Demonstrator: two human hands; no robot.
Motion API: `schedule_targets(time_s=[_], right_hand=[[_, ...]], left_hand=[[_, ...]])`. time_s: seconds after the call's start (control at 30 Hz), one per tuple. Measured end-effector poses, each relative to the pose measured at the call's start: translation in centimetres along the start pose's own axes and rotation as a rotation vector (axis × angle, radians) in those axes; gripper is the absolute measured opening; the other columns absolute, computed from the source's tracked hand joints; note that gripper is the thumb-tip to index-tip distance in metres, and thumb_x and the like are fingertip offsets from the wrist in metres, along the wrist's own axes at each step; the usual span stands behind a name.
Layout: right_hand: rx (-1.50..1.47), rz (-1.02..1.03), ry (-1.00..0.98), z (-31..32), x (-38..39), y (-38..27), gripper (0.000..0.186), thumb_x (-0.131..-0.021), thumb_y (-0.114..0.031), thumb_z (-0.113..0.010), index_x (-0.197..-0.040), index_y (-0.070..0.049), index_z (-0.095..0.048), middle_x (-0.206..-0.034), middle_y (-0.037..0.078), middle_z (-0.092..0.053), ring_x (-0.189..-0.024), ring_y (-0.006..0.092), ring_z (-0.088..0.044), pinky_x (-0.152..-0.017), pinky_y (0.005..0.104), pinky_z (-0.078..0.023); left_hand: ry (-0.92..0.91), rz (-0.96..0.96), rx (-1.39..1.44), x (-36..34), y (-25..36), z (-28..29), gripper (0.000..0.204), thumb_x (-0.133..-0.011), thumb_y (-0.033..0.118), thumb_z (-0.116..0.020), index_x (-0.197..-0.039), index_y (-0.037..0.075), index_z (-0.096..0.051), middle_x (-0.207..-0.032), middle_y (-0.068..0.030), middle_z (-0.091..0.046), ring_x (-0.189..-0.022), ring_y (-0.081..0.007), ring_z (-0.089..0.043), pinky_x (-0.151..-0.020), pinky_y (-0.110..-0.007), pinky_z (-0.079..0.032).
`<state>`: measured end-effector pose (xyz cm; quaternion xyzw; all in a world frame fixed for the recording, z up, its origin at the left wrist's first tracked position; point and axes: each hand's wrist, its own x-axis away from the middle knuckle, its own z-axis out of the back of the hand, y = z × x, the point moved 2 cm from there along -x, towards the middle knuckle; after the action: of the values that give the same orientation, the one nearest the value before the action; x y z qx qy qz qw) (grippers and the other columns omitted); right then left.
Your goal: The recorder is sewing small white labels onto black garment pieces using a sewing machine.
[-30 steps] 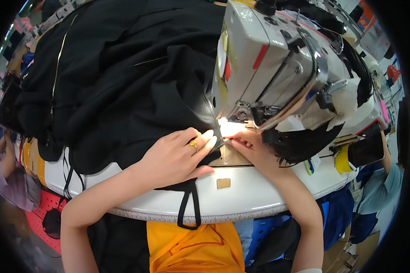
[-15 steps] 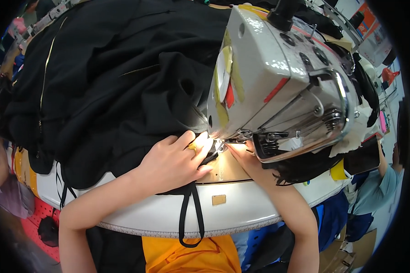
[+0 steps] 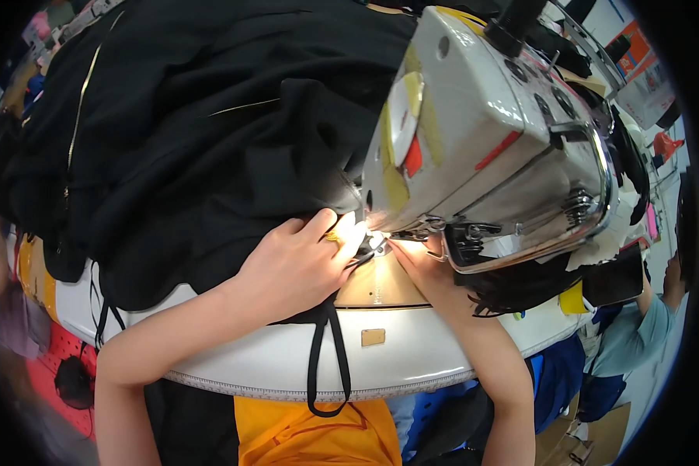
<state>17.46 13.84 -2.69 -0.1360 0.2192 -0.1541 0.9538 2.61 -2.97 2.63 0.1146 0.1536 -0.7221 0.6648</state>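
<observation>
Under the head of a white sewing machine (image 3: 474, 116), both my hands meet at the lit needle area. My left hand (image 3: 295, 260), with a yellow ring on a finger, is closed on the edge of a black garment (image 3: 210, 179), right beside the needle. Its thumb is mostly tucked out of sight. From the other side, my right hand (image 3: 421, 264) reaches in with its fingertips pinched together at the presser foot (image 3: 378, 242); the machine partly covers it, and what it pinches is not clear. A black cord loop (image 3: 316, 365) hangs below the garment over the table edge.
A white sewing table (image 3: 412, 357) carries a measuring tape along its front edge. The garment, with gold zips, piles up to the left and back. Orange cloth (image 3: 311, 435) lies below the table. At the right, another person's sleeve (image 3: 633, 330) shows.
My left thumb has drawn in toward the needle, and the left fingers have shifted slightly. The whole view has moved a little, so the machine sits farther right. My right hand remains at the presser foot.
</observation>
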Motion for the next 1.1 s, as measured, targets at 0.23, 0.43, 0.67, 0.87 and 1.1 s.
schedule_targets(time_s=[0.23, 0.43, 0.67, 0.87, 1.1], right_hand=[[0.003, -0.052, -0.004, 0.9, 0.2, -1.0, 0.022, -0.083, -0.014, -0.074, -0.105, -0.013, -0.073, -0.101, 0.011, -0.071, -0.091, 0.0269, -0.068, -0.083, 0.0364, -0.052], [0.289, 0.003, -0.072, 1.7, -0.5, -1.0, 0.022, -0.087, -0.016, -0.07, -0.109, -0.012, -0.072, -0.098, 0.01, -0.071, -0.1, 0.0282, -0.062, -0.091, 0.0407, -0.047], [0.114, 0.328, -0.018, 4.1, 1.2, -5.2, 0.02, -0.084, -0.013, -0.069, -0.105, -0.011, -0.071, -0.09, 0.01, -0.059, -0.076, 0.0268, -0.06, -0.069, 0.038, -0.048], [0.059, 0.513, -0.256, 3.5, 0.6, -8.9, 0.057, -0.061, -0.009, -0.067, -0.117, -0.019, -0.072, -0.077, 0.004, -0.051, -0.07, 0.0216, -0.055, -0.064, 0.0356, -0.048], [-0.087, 0.499, -0.319, 3.0, 0.0, -9.1, 0.049, -0.07, -0.009, -0.063, -0.119, -0.012, -0.068, -0.094, 0.011, -0.06, -0.1, 0.0312, -0.061, -0.085, 0.0428, -0.051]], left_hand=[[0.084, -0.024, 0.011, 0.7, 0.5, -0.9, 0.036, -0.08, 0.021, -0.061, -0.112, 0.006, -0.067, -0.102, -0.0031, -0.064, -0.102, -0.0184, -0.054, -0.068, -0.027, -0.053], [-0.069, 0.019, 0.072, 0.1, 0.3, -1.0, 0.038, -0.084, 0.037, -0.06, -0.085, 0.0, -0.07, -0.094, -0.0063, -0.063, -0.102, -0.0262, -0.05, -0.066, -0.031, -0.046], [-0.286, 0.049, -0.123, 5.1, 5.3, 3.9, 0.048, -0.087, 0.028, -0.053, -0.115, -0.009, -0.062, -0.126, -0.0282, -0.055, -0.106, -0.0356, -0.053, -0.082, -0.046, -0.05], [0.048, 0.198, 0.658, 11.6, -0.5, 8.9, 0.032, -0.081, 0.028, -0.071, -0.104, 0.007, -0.068, -0.109, -0.0068, -0.067, -0.1, -0.0298, -0.063, -0.083, -0.039, -0.053], [0.202, 0.694, 0.387, 15.5, -9.3, 9.8, 0.016, -0.087, 0.016, -0.068, -0.096, 0.004, -0.067, -0.093, -0.0128, -0.063, -0.085, -0.0286, -0.063, -0.076, -0.036, -0.05]])
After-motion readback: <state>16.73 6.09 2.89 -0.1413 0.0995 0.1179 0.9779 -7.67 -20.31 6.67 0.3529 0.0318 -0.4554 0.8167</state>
